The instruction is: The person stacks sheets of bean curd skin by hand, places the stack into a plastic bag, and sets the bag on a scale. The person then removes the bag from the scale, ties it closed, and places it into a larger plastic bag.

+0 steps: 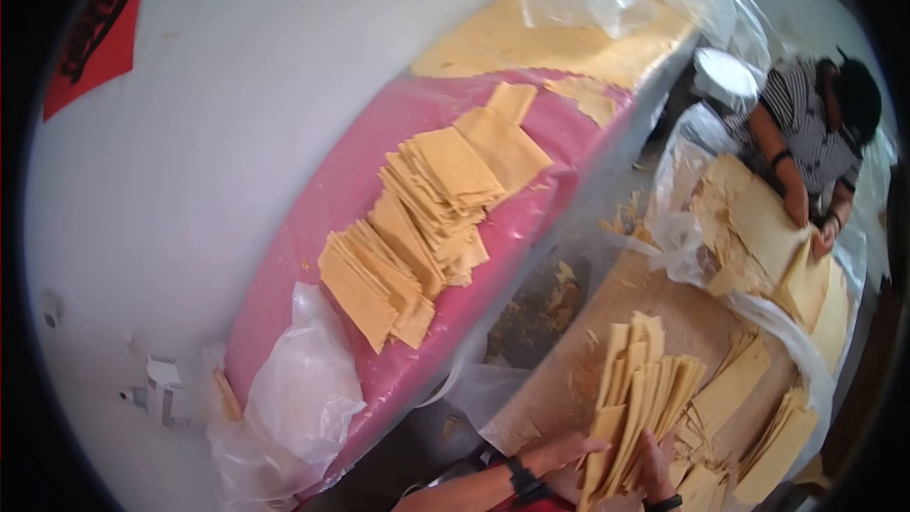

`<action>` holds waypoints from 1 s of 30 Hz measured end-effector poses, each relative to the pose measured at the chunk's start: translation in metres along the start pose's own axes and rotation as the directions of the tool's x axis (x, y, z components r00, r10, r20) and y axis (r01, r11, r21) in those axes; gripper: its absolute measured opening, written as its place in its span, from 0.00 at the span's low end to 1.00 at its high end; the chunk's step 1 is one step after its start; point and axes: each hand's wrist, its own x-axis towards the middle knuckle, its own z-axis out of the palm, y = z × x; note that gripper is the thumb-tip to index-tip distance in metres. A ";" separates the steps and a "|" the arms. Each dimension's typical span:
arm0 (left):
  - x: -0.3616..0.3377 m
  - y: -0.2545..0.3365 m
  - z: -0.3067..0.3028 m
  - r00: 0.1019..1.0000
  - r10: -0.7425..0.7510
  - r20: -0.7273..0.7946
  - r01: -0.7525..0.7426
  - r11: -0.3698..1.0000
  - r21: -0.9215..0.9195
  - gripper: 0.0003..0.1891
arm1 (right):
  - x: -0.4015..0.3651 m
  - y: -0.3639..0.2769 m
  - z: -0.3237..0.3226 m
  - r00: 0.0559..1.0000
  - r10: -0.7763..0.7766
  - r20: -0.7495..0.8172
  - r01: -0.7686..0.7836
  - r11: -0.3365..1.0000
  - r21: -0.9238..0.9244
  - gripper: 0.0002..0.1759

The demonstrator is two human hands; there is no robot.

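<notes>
Both of my hands grip one fanned bundle of pale yellow strips (640, 393) from its lower end, over a wooden board (569, 379). My left hand (567, 455), with a black band on its wrist, holds the bundle's left edge. My right hand (654, 469) holds the right side, fingers wrapped over the strips. More stacks of yellow sheets (758, 417) lie on the board just right of the bundle.
A pink plastic-covered surface (313, 265) on the left carries several overlapping stacks of yellow sheets (417, 237). Clear plastic bags (303, 408) hang at its lower end. At the upper right a person in a striped shirt (806, 133) handles large yellow sheets (758, 228) on plastic. A white wall is behind.
</notes>
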 end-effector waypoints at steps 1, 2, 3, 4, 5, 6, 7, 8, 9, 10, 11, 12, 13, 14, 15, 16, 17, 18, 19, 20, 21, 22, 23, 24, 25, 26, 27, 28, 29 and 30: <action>-0.022 0.020 -0.003 0.992 0.114 -0.060 -0.117 0.992 -0.040 0.32 | 0.003 -0.011 0.019 0.998 -0.032 0.046 0.035 0.997 -0.064 0.25; -0.043 0.039 -0.010 0.966 0.227 -0.126 -0.237 0.969 -0.071 0.33 | 0.008 -0.022 0.042 0.993 -0.064 0.097 0.076 0.989 -0.124 0.26; -0.065 0.057 -0.021 0.951 0.263 -0.164 -0.279 0.956 -0.087 0.33 | 0.012 -0.059 0.077 0.986 -0.066 0.154 0.085 0.989 -0.119 0.28; -0.088 0.075 -0.035 0.933 0.296 -0.206 -0.322 0.941 -0.105 0.34 | 0.030 -0.061 0.100 0.938 -0.222 0.266 0.273 0.946 -0.173 0.29; -0.110 0.091 -0.054 0.918 0.337 -0.210 -0.368 0.920 -0.131 0.34 | 0.029 -0.102 0.139 0.923 -0.184 0.339 0.265 0.941 -0.211 0.32; -0.129 0.098 -0.075 0.903 0.321 -0.286 -0.381 0.905 -0.188 0.32 | 0.039 -0.116 0.168 0.860 -0.213 0.463 0.395 0.853 -0.341 0.38; -0.152 0.108 -0.092 0.889 0.322 -0.326 -0.415 0.867 -0.275 0.30 | 0.049 -0.131 0.197 0.781 -0.237 0.578 0.535 0.732 -0.422 0.43; -0.176 0.118 -0.109 0.875 0.320 -0.364 -0.449 0.818 -0.360 0.28 | 0.047 -0.156 0.236 0.725 -0.287 0.626 0.635 0.630 -0.447 0.49; -0.199 0.123 -0.127 0.856 0.346 -0.383 -0.484 0.796 -0.364 0.28 | 0.042 -0.171 0.271 0.660 -0.330 0.675 0.725 0.515 -0.457 0.55; -0.222 0.125 -0.145 0.831 0.348 -0.433 -0.526 0.743 -0.414 0.27 | 0.042 -0.173 0.304 0.618 -0.277 0.736 0.766 0.426 -0.482 0.62; -0.245 0.124 -0.164 0.807 0.344 -0.481 -0.565 0.686 -0.458 0.26 | 0.033 -0.179 0.334 0.596 -0.242 0.765 0.786 0.367 -0.497 0.62; -0.267 0.118 -0.181 0.754 0.369 -0.544 -0.631 0.640 -0.439 0.26 | 0.020 -0.191 0.368 0.578 -0.203 0.790 0.804 0.309 -0.508 0.62; -0.284 0.114 -0.199 0.696 0.410 -0.589 -0.697 0.584 -0.417 0.28 | 0.010 -0.193 0.399 0.559 -0.190 0.807 0.817 0.295 -0.496 0.62; -0.296 0.111 -0.215 0.636 0.443 -0.632 -0.755 0.526 -0.390 0.29 | 0.000 -0.193 0.426 0.498 -0.200 0.844 0.864 0.193 -0.465 0.60; -0.305 0.109 -0.232 0.625 0.442 -0.643 -0.765 0.508 -0.395 0.29 | -0.009 -0.192 0.453 0.439 -0.204 0.875 0.898 0.092 -0.430 0.59; -0.310 0.108 -0.252 0.525 0.549 -0.650 -0.850 0.369 -0.376 0.30 | -0.017 -0.191 0.479 0.430 -0.190 0.883 0.903 0.081 -0.422 0.59; -0.309 0.104 -0.272 0.407 0.635 -0.656 -0.909 0.213 -0.358 0.32 | -0.023 -0.189 0.503 0.370 -0.207 0.906 0.927 0.025 -0.373 0.58; -0.304 0.094 -0.296 0.399 0.628 -0.669 -0.911 0.188 -0.367 0.32 | -0.028 -0.185 0.523 0.309 -0.214 0.927 0.946 -0.030 -0.323 0.56; -0.298 0.080 -0.319 0.350 0.607 -0.713 -0.931 0.139 -0.338 0.32 | -0.029 -0.177 0.541 0.283 -0.203 0.937 0.951 -0.063 -0.301 0.56; -0.297 0.068 -0.331 0.301 0.583 -0.755 -0.948 0.098 -0.302 0.33 | -0.025 -0.155 0.552 0.275 -0.178 0.945 0.955 -0.065 -0.290 0.56; -0.296 0.067 -0.335 0.293 0.575 -0.764 -0.950 0.085 -0.300 0.33 | -0.015 -0.127 0.563 0.281 -0.181 0.942 0.948 -0.101 -0.302 0.56; -0.292 0.070 -0.336 0.298 0.465 -0.834 -0.952 0.077 -0.298 0.32 | -0.006 -0.105 0.572 0.287 -0.190 0.939 0.939 -0.138 -0.315 0.55; -0.291 0.071 -0.337 0.303 0.347 -0.888 -0.952 0.074 -0.297 0.31 | 0.000 -0.093 0.574 0.269 -0.229 0.935 0.924 -0.213 -0.318 0.55; -0.293 0.069 -0.339 0.303 0.342 -0.889 -0.952 0.072 -0.297 0.31 | -0.001 -0.090 0.574 0.269 -0.225 0.937 0.925 -0.211 -0.316 0.55; -0.295 0.069 -0.341 0.334 0.357 -0.872 -0.942 0.141 -0.303 0.31 | -0.001 -0.089 0.574 0.281 -0.251 0.927 0.920 -0.203 -0.334 0.55; -0.296 0.069 -0.342 0.366 0.369 -0.854 -0.928 0.208 -0.308 0.30 | -0.002 -0.089 0.573 0.292 -0.275 0.916 0.916 -0.196 -0.351 0.55; -0.299 0.071 -0.343 0.368 0.372 -0.852 -0.928 0.206 -0.310 0.30 | -0.003 -0.090 0.573 0.292 -0.275 0.916 0.914 -0.200 -0.352 0.55; -0.303 0.073 -0.348 0.389 0.360 -0.848 -0.907 0.309 -0.285 0.29 | -0.002 -0.090 0.574 0.301 -0.264 0.916 0.917 -0.184 -0.354 0.55; -0.308 0.074 -0.355 0.414 0.342 -0.844 -0.872 0.414 -0.260 0.28 | 0.000 -0.088 0.574 0.316 -0.250 0.915 0.918 -0.164 -0.362 0.54; -0.314 0.071 -0.371 0.427 0.343 -0.837 -0.866 0.422 -0.269 0.28 | 0.001 -0.084 0.577 0.330 -0.252 0.910 0.912 -0.164 -0.376 0.54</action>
